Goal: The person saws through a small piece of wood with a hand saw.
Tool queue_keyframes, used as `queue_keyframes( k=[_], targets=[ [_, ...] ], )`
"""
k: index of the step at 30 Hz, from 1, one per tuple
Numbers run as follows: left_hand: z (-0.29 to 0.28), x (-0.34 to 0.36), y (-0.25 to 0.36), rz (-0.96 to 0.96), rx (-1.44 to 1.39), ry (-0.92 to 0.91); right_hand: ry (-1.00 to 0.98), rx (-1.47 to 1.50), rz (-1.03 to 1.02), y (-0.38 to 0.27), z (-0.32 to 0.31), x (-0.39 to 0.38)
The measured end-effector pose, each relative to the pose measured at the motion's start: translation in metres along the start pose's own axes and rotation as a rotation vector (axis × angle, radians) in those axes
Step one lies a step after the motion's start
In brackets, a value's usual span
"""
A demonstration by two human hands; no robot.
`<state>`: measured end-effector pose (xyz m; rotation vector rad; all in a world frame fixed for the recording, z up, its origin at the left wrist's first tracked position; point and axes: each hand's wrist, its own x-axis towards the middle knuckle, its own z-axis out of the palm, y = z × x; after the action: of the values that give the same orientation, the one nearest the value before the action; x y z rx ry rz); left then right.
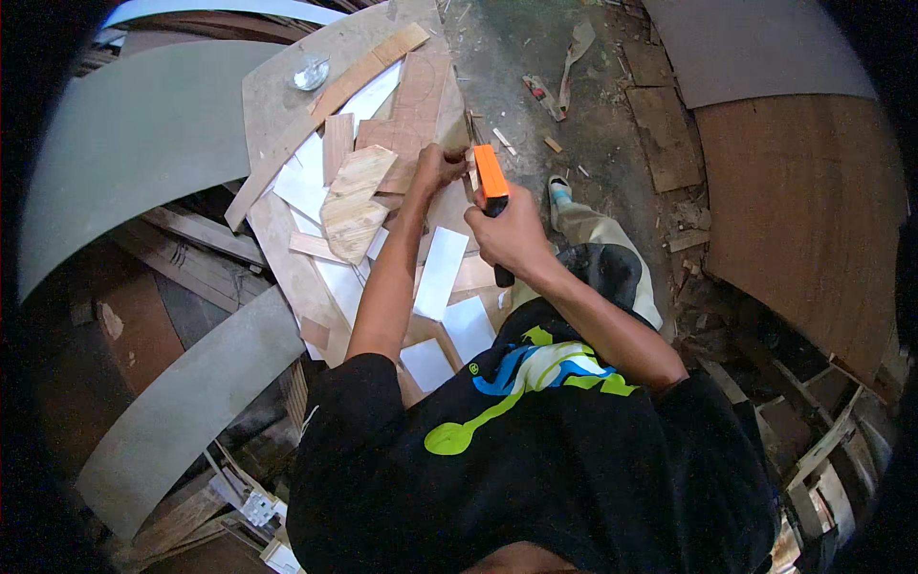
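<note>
My right hand (499, 230) grips an orange and black hand tool (491, 173), likely a stapler or nailer, with its orange end up at the board's right edge. My left hand (438, 167) is just left of it, fingers curled on a small light wood piece (472, 168), partly hidden. Under and around both hands the plywood board (275, 91) carries several white cut panels (440, 273), a pale angular wood offcut (352, 206), brown wood blocks (413, 96) and a long wooden strip (330, 100).
A small silvery dish (311, 75) sits at the board's far left. Curved grey sheets (134, 143) and stacked lumber lie left. A large brown panel (794, 230) is right. Scraps and tools (555, 100) are on the concrete floor (488, 57). My foot (560, 191) is beside the board.
</note>
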<state>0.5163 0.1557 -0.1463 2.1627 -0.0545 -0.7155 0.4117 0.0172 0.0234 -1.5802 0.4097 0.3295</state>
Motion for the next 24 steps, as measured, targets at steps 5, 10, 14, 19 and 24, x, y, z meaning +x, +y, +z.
queue_keyframes(
  k=[5,10,14,19,24],
  targets=[
    [0.000,-0.001,0.008,0.044,0.062,0.037,-0.006,0.002,-0.084,0.008,0.001,0.000],
    [-0.003,0.007,-0.018,0.059,0.158,-0.004,-0.035,0.015,-0.096,0.005,0.007,-0.001],
    [0.004,0.007,-0.011,0.087,-0.067,0.007,-0.026,0.019,-0.014,0.003,-0.002,0.001],
    [0.003,0.006,-0.013,-0.012,-0.098,0.010,-0.040,0.003,0.024,-0.003,-0.002,-0.003],
    [0.005,0.006,-0.012,0.050,0.018,0.008,-0.022,0.010,0.013,-0.003,-0.002,-0.004]
  ],
)
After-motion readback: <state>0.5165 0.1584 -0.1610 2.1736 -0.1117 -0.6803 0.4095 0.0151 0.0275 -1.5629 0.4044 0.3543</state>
